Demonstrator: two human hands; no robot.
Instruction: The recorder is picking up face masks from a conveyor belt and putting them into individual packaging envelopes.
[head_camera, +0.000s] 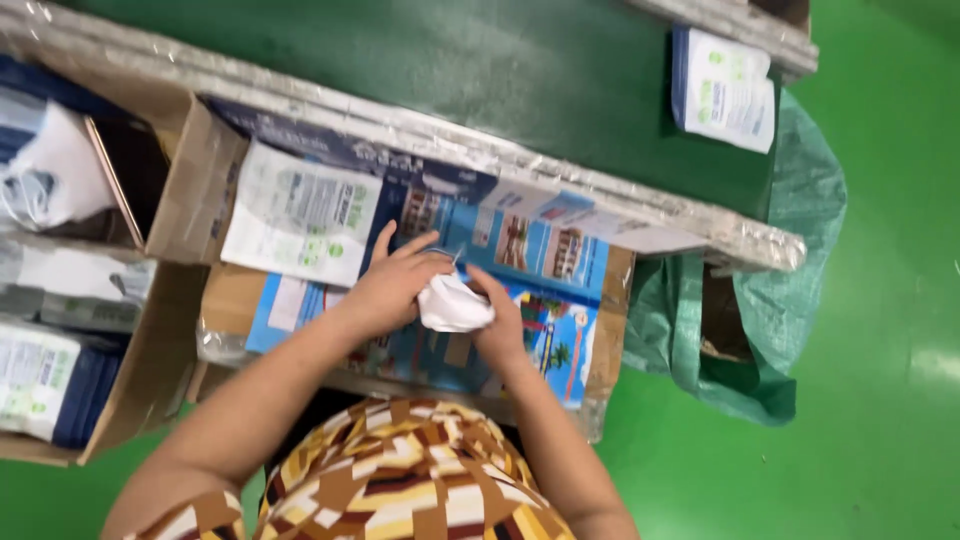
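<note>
Both my hands meet over the blue printed board (520, 270) that lies flat on the worktop (480, 90). Between them is a small white pouch (452, 304), crumpled, just above the middle of the board. My left hand (392, 288) lies over the pouch's left and upper edge, fingers bent down onto it, the first finger stretched toward the board's far edge. My right hand (500, 318) closes on the pouch's right side, its grip shut round the wad, thumb on top. How tight the left grip is I cannot tell; the fingers curl over the pouch but their tips are hidden.

Left of the board, partly on it, lies a white packet (300, 212) with green print. Further left of the board stand open cardboard boxes (195, 185) holding more white and blue packets (45, 375). Along the board's far edge runs a long rail wrapped in clear film (620, 205). Right of the board a green woven sack (790, 300) hangs open over the green floor (880, 420). Well beyond the board, at the far right of the worktop, lies another white packet with a blue edge (722, 88).
</note>
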